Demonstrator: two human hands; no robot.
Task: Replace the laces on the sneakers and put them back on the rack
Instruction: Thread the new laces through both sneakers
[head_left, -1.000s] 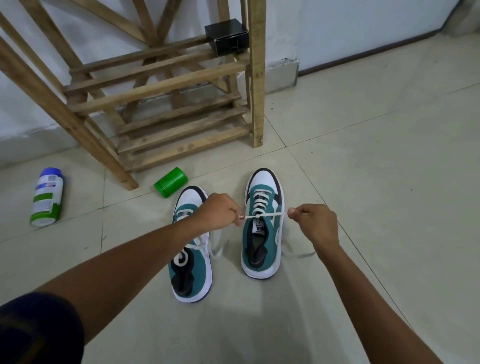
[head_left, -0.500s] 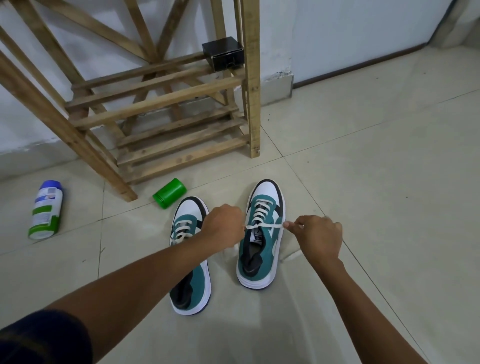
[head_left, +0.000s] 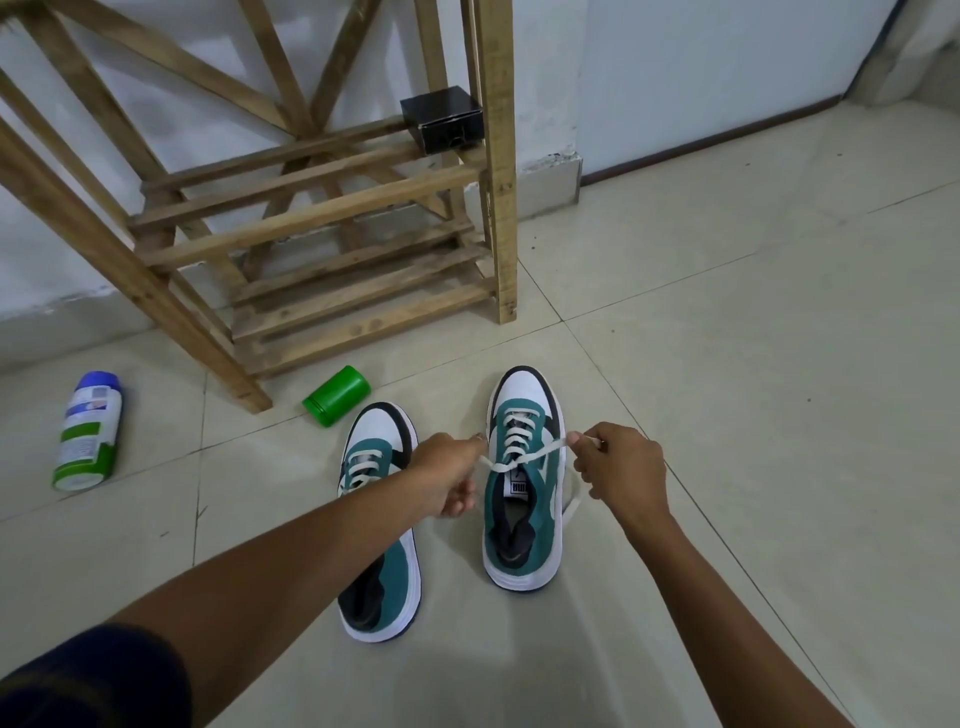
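Right sneaker (head_left: 523, 483): teal, white and black, white sole, sitting toe-forward on the floor (head_left: 727, 364) beside the left sneaker (head_left: 382, 519).
Lace (head_left: 524, 457): flat, white, crossing over the tongue, one end trailing down the shoe's right side.
Left hand (head_left: 447, 475): fingers pinching the lace's left end (curled tight).
Right hand (head_left: 623, 467): fingers pinching the right end, just beside the eyelets.
Rack (head_left: 322, 208): wooden, standing behind, well apart.

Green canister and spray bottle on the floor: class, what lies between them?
In the head view, the wooden rack's front leg meets the floor between the green canister and the spray bottle; otherwise bare tile.
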